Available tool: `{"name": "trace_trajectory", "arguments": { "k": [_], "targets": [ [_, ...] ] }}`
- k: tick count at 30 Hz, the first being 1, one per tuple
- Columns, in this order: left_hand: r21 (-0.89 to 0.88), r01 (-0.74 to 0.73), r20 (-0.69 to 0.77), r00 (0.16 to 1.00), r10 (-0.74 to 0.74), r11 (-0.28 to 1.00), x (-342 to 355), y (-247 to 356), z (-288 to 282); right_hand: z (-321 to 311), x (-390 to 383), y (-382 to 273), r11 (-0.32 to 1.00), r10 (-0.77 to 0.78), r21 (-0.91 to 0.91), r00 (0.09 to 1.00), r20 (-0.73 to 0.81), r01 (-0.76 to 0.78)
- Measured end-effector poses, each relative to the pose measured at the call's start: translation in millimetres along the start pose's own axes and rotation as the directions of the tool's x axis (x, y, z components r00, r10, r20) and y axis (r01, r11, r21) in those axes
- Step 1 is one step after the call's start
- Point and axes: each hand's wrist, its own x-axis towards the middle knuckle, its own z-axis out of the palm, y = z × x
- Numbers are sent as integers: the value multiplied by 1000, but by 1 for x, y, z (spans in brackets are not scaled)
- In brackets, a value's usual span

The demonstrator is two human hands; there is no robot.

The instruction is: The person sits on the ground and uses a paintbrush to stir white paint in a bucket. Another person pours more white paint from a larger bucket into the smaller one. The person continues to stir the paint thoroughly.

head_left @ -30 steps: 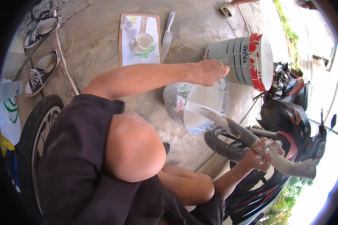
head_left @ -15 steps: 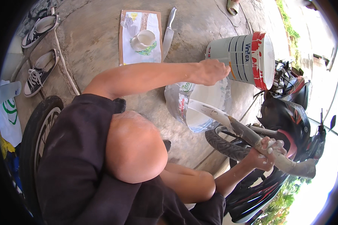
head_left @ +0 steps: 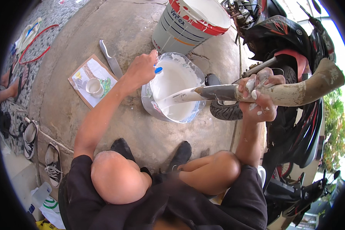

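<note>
Far paint bucket (head_left: pixel 177 31): pale grey, dark stripes, one orange stripe, red rim (head_left: pixel 209 28) splashed white. Pipe (head_left: pixel 219 92): dark grey and mottled cream, left end white. Right hand (head_left: pixel 261 95): white spots. Right motorcycle (head_left: pixel 270 34): black, red accents.

Single wide fisheye view from wearer's head, left lens of pair, upright, facing steeply down over lap (head_left: pixel 130 214). Near: left knee (head_left: pixel 117 180) large at seven o'clock, right knee (head_left: pixel 227 166) between four and five; tub (head_left: pixel 152 105) just above centre. Farther: motorcycle (head_left: pixel 272 35), two o'clock. Edges bend toward round black rim.
</note>
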Motion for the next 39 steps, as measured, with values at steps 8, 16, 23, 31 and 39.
{"name": "trace_trajectory", "arguments": {
  "k": [8,16,23,31,39],
  "targets": [
    [37,99,120,987,-103,994,3,17,-2,8,-3,30,932,-203,-329,971,-124,153],
    [55,46,52,997,-49,997,3,18,-4,-1,-1,7,998,-52,-38,982,-184,46],
    [43,56,74,996,-59,998,2,27,-3,-9,2,19,813,-290,-511,955,62,280],
    [61,55,68,996,-59,997,4,17,-2,6,-1,18,999,-10,34,976,-216,18],
    [79,64,80,994,-70,995,0,27,2,-14,7,23,805,-256,-544,966,43,237]
  ]
}}
